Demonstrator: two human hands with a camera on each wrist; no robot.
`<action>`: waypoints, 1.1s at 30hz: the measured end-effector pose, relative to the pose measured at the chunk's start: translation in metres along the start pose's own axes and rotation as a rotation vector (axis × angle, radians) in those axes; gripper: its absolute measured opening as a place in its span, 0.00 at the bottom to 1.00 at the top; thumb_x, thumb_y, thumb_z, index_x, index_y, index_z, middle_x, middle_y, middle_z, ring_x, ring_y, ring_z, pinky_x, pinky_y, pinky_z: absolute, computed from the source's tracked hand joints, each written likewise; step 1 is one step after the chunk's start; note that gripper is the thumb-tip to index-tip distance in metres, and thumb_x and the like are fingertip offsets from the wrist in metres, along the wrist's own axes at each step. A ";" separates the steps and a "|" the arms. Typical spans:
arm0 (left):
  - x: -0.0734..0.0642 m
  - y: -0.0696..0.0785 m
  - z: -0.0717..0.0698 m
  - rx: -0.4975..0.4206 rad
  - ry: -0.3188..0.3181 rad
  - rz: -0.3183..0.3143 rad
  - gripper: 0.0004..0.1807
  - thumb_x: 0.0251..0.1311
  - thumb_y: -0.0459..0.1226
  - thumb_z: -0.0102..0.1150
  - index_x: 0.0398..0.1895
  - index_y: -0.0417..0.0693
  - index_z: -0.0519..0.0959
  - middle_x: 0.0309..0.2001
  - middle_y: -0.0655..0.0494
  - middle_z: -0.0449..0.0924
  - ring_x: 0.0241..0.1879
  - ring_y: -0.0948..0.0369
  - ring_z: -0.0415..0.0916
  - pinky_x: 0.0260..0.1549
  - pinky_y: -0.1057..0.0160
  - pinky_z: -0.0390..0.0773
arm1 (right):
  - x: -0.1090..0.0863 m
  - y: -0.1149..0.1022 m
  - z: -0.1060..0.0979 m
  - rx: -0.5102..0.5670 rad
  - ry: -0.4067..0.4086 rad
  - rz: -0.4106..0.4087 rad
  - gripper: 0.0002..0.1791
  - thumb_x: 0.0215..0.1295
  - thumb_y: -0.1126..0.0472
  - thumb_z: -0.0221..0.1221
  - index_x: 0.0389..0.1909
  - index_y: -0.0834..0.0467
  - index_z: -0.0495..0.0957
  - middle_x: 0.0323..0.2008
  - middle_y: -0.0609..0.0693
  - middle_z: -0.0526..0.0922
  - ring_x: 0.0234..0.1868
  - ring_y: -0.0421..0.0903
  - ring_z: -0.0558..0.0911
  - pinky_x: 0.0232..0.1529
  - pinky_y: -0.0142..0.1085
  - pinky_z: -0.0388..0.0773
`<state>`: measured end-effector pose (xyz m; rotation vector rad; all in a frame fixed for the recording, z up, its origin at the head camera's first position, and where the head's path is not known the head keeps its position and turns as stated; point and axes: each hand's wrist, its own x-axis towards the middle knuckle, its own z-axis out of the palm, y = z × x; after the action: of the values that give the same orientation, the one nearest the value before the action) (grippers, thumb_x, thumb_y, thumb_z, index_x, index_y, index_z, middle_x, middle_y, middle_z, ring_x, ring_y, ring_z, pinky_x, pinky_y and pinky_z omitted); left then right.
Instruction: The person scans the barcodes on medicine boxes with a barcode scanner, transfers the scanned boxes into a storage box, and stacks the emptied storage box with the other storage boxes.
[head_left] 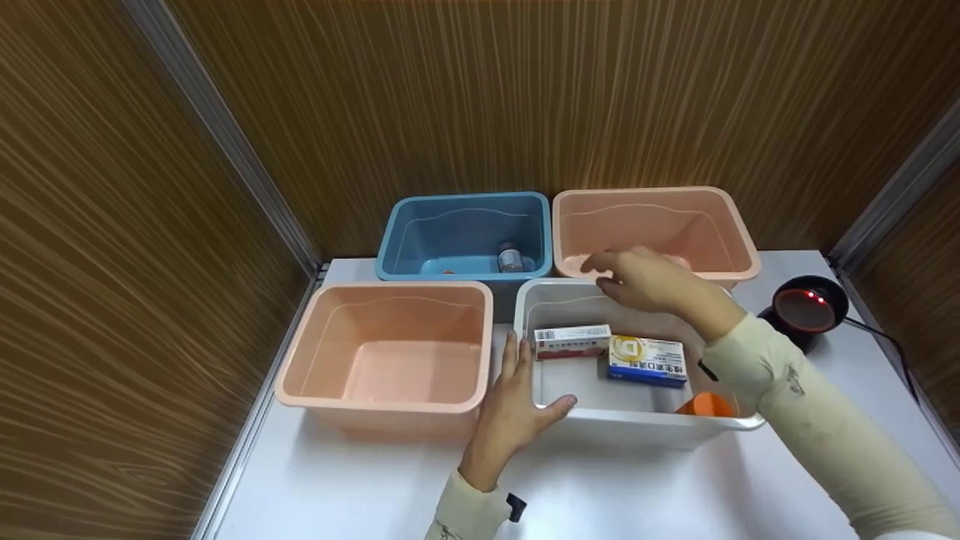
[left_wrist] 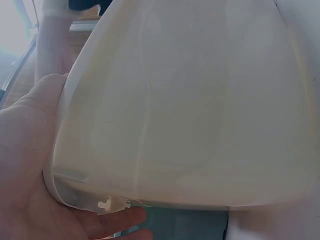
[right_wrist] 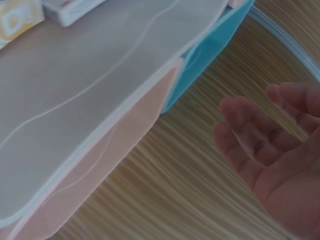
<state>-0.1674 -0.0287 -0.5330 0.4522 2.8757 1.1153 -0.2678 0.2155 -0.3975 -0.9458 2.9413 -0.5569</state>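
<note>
My left hand (head_left: 512, 409), fingers straight and thumb spread, rests against the front left corner of a white bin (head_left: 615, 433). In the left wrist view that hand (left_wrist: 30, 165) lies along the bin's rim. Over the back of the white bin hovers my right hand (head_left: 649, 281), near the front rim of the rear pink bin (head_left: 637, 219). Its fingers are loosely bent, and the right wrist view shows a bare palm (right_wrist: 295, 185). Inside the white bin lie a white and red carton (head_left: 572, 343), a vitamin D box (head_left: 646, 361) and an orange object (head_left: 709, 405), partly hidden by the rim.
Left of the white bin stands another pink bin (head_left: 412, 322). Behind it, a blue bin (head_left: 465, 223) contains a small bottle (head_left: 510, 259) and a bit of something orange. A black device with red lights (head_left: 810, 307) and a cable sits at the right. Wood-patterned panels enclose the table.
</note>
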 end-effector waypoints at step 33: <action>-0.001 -0.004 0.000 -0.007 0.014 0.025 0.63 0.54 0.70 0.60 0.81 0.40 0.47 0.82 0.49 0.31 0.76 0.43 0.48 0.68 0.46 0.61 | -0.051 0.035 0.039 0.007 -0.594 0.407 0.25 0.61 0.56 0.68 0.56 0.66 0.80 0.47 0.58 0.84 0.37 0.55 0.83 0.41 0.53 0.82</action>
<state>-0.1677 -0.0318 -0.5355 0.4832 2.8847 1.1361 -0.2412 0.2579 -0.4509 -0.3882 2.4727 -0.2159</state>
